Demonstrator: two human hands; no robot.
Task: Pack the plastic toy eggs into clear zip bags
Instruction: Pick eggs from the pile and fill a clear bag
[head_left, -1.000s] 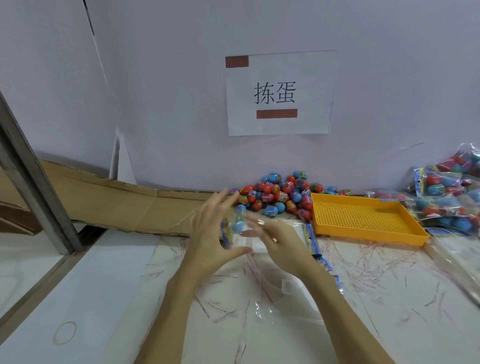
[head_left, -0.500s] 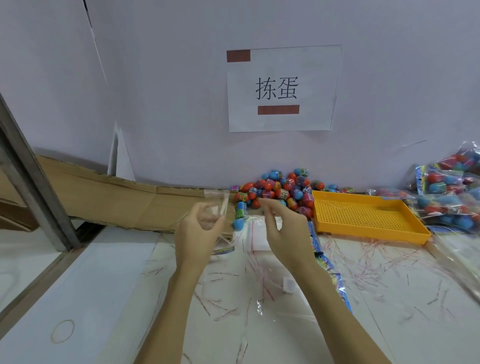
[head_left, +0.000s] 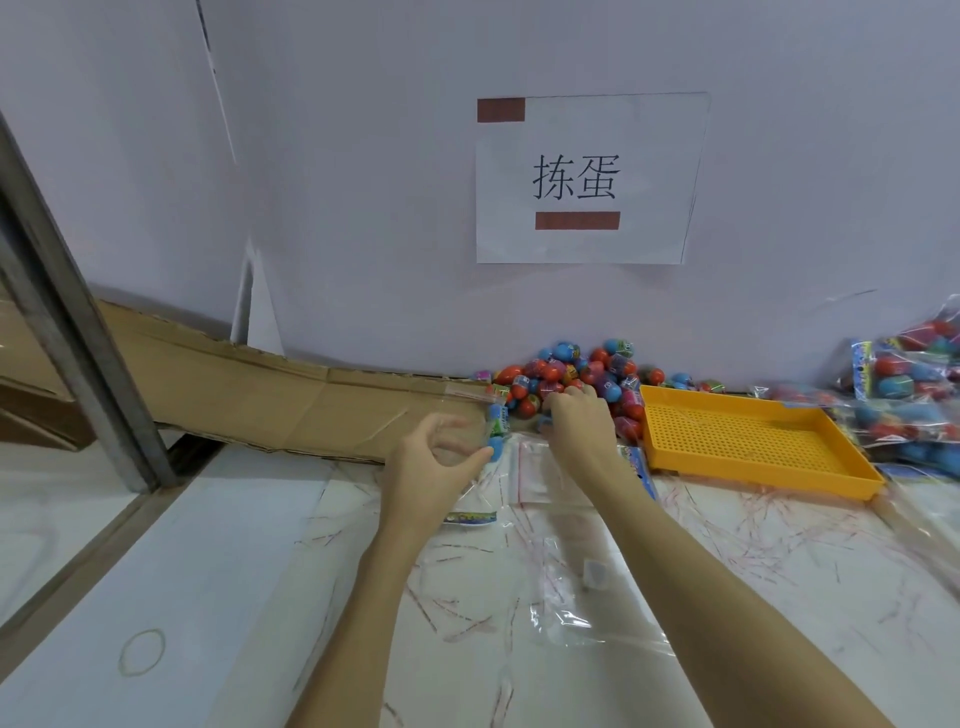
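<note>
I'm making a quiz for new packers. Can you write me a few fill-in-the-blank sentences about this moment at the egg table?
1. The left hand holds a clear zip bag that already contains ____ eggs.
2. The right hand reaches into the ____ of loose eggs by the wall.
3. The tray right of that pile is ____ in colour.

Missing words: blue; pile; yellow

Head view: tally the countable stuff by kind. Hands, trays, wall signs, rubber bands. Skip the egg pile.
Hands: 2, left hand gripping a clear bag, right hand at the egg pile
Trays: 1, yellow tray
Wall signs: 1, sign
Rubber bands: 1, band
Total: 5
</note>
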